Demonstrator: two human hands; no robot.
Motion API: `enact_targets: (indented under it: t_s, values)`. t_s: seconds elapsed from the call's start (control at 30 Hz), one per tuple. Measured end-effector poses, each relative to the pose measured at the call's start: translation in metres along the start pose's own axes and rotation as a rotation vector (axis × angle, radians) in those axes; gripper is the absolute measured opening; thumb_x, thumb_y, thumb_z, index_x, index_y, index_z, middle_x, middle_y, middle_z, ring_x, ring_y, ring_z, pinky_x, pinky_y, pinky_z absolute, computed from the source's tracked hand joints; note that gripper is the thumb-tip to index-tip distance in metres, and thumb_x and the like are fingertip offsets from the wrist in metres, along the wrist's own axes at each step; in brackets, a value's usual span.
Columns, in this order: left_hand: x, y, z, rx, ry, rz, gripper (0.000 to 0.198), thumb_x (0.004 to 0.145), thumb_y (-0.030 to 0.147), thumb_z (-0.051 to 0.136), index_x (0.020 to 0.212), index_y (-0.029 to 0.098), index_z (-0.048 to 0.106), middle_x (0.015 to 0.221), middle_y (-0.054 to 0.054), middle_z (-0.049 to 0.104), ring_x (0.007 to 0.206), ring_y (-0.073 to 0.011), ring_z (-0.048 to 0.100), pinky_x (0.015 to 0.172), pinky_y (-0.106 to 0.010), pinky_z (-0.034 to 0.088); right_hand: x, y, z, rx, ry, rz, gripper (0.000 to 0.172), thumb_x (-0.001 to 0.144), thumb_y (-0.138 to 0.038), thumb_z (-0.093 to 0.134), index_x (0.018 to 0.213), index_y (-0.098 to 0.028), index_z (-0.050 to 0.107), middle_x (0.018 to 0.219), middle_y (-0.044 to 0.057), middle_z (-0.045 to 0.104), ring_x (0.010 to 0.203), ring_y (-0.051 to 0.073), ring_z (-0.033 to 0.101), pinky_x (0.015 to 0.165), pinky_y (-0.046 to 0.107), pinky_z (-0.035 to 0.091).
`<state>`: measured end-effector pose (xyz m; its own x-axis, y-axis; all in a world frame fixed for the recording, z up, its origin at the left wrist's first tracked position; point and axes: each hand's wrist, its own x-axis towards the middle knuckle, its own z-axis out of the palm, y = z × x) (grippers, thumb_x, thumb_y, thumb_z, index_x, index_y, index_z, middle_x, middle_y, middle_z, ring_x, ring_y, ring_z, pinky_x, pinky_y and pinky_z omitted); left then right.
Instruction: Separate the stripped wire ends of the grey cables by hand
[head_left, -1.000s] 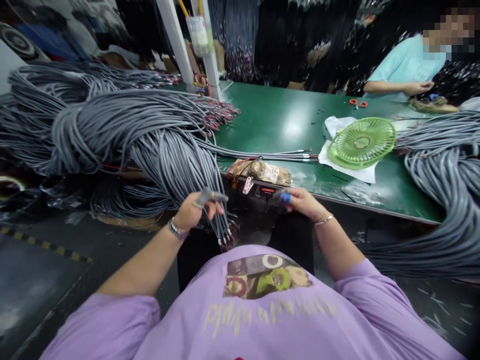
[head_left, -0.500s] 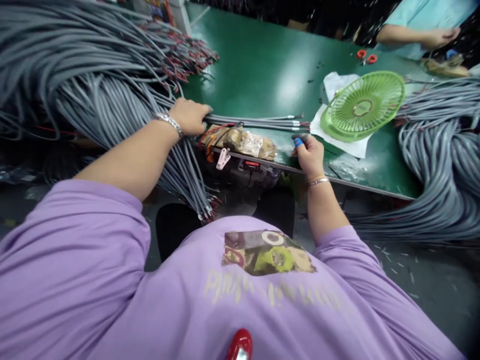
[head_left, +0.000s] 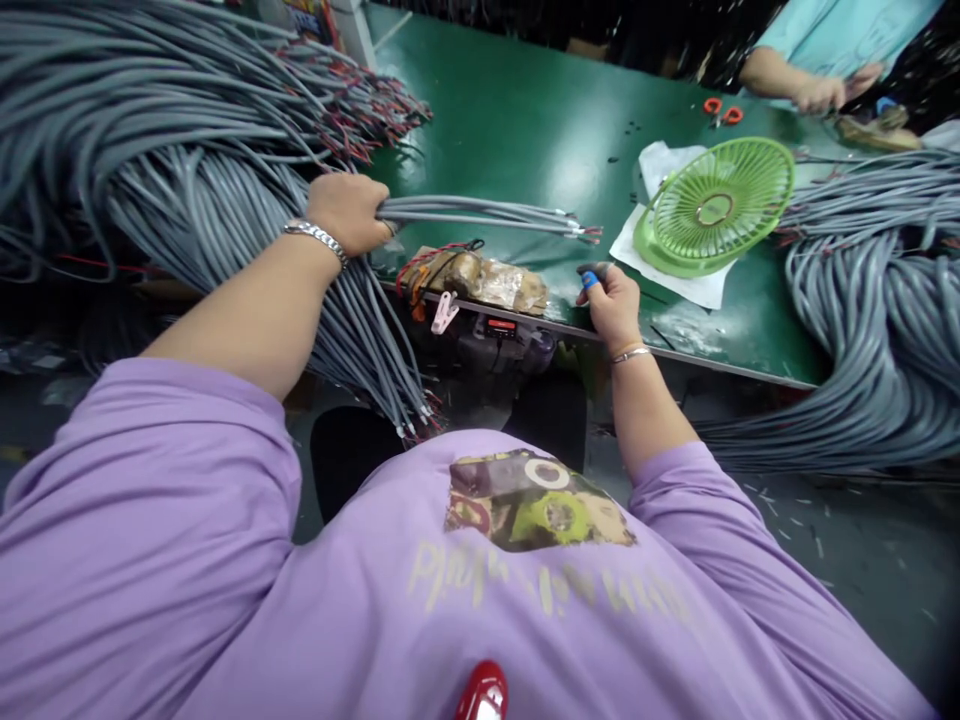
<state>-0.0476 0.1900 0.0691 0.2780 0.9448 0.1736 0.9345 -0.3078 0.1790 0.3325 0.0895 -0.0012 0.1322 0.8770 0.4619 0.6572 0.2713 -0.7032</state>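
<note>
My left hand (head_left: 346,212) is closed around a small bunch of grey cables (head_left: 487,212) at the left. The cables stretch right above the green table, and their stripped ends with red wires point toward my right hand (head_left: 613,298). That hand is at the table's front edge, fingers curled together, with blue wrapping on the thumb and something dark at the fingertips. What it holds, if anything, is hidden. Between the hands, a tape-wrapped brown bundle (head_left: 499,284) lies along the edge, with a pink clip (head_left: 445,313) hanging at its left end.
Large heaps of grey cables lie at the left (head_left: 187,190) and right (head_left: 862,290). A green fan (head_left: 716,210) stands on white paper on the green table (head_left: 517,110). Orange-handled scissors (head_left: 721,112) lie behind it. Across the table, a co-worker's hands (head_left: 836,90) are busy.
My left hand has lifted slightly up and left with the bunch of cables, whose ends have risen off the table and drawn left. My right hand has barely moved.
</note>
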Motion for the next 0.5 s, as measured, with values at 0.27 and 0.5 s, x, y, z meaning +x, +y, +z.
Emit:
enact_targets:
  t_s: [0.27, 0.5]
  values:
    - [-0.023, 0.023, -0.036, -0.033, 0.238, 0.024, 0.071, 0.096, 0.059, 0.032, 0.106, -0.006, 0.057, 0.105, -0.013, 0.065, 0.110, -0.0254, 0.056, 0.097, -0.043, 0.038, 0.000, 0.000, 0.000, 0.029, 0.005, 0.043, 0.028, 0.086, -0.028, 0.050, 0.100, -0.013, 0.069, 0.058, -0.001, 0.061, 0.052, 0.011, 0.050, 0.058, 0.025, 0.040]
    - [-0.001, 0.058, -0.041, -0.022, 0.374, 0.033, 0.035, 0.083, 0.044, 0.065, 0.097, 0.012, 0.065, 0.079, 0.003, 0.066, 0.065, -0.0083, 0.039, 0.069, -0.022, 0.036, -0.002, -0.004, -0.001, 0.044, 0.029, 0.039, 0.027, 0.083, -0.026, 0.052, 0.098, -0.013, 0.070, 0.057, -0.002, 0.060, 0.052, 0.011, 0.049, 0.058, 0.024, 0.040]
